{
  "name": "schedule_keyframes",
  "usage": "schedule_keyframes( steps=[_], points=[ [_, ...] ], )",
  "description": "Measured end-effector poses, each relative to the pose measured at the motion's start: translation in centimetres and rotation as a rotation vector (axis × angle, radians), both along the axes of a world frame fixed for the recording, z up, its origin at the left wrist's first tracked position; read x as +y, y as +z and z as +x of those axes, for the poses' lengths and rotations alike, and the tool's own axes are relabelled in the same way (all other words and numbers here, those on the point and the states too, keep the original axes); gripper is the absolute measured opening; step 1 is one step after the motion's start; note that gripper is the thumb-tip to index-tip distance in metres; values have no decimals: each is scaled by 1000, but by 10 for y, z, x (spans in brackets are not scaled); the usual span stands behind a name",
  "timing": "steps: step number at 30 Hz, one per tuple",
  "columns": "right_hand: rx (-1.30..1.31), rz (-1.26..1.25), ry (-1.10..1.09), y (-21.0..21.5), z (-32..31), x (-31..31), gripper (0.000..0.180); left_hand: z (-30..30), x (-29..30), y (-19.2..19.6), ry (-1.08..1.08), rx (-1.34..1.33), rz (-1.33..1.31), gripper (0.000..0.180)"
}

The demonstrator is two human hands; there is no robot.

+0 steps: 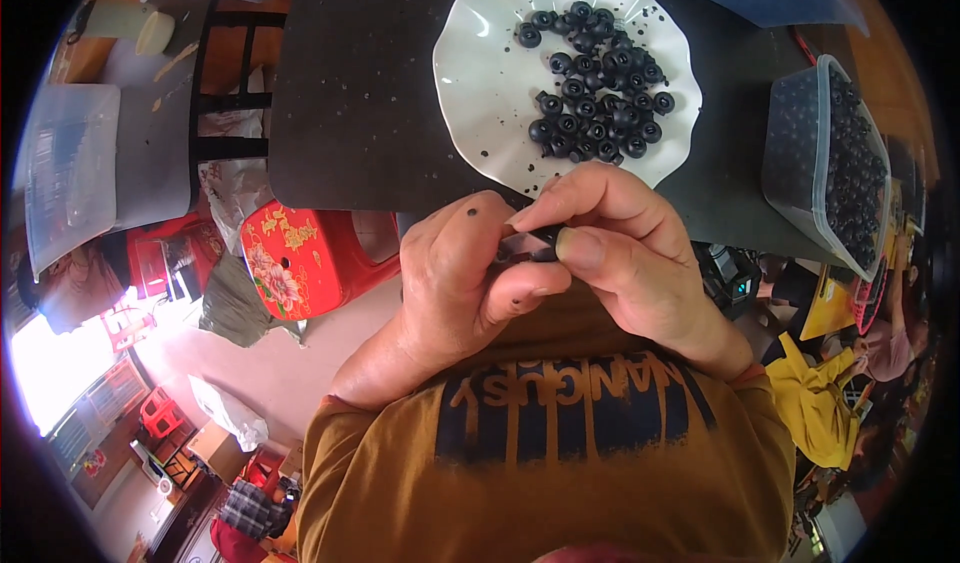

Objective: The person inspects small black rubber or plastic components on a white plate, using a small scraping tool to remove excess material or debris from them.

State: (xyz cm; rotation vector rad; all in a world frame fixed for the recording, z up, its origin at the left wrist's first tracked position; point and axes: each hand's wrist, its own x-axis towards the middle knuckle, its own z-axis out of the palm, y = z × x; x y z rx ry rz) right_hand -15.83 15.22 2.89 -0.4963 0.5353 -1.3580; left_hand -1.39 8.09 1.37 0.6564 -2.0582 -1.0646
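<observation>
Both my hands meet just in front of the table's near edge, close to my chest. My right hand (pixel 630 258) pinches a small black rounded part (pixel 547 234) between thumb and fingertips. My left hand (pixel 455 273) is curled up against it, thumb and fingers bent around something dark that I cannot make out. Black crumbs stick to the left fingers. Beyond the hands stands a white plate (pixel 480 73) with a wavy rim. On it lies a heap of small black round parts (pixel 600 93) with holes, among loose black specks.
A clear plastic bin (pixel 795 153) full of similar black parts stands at the right end of the dark table (pixel 360 93). A red patterned stool (pixel 300 258) is at the left below the table. An empty-looking clear tub (pixel 75 163) sits further left.
</observation>
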Motion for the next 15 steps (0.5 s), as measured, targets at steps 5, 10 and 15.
schedule_keyframes(
  steps=[5,10,15],
  points=[
    [128,-36,-49,-3,3,1,18,-1,3,1,18,6,40,53],
    [130,-38,-51,-4,5,0,18,0,2,-1,16,-44,17,53],
    [178,2,-104,-2,10,0,21,-1,2,-4,17,-7,52,53]
  ],
)
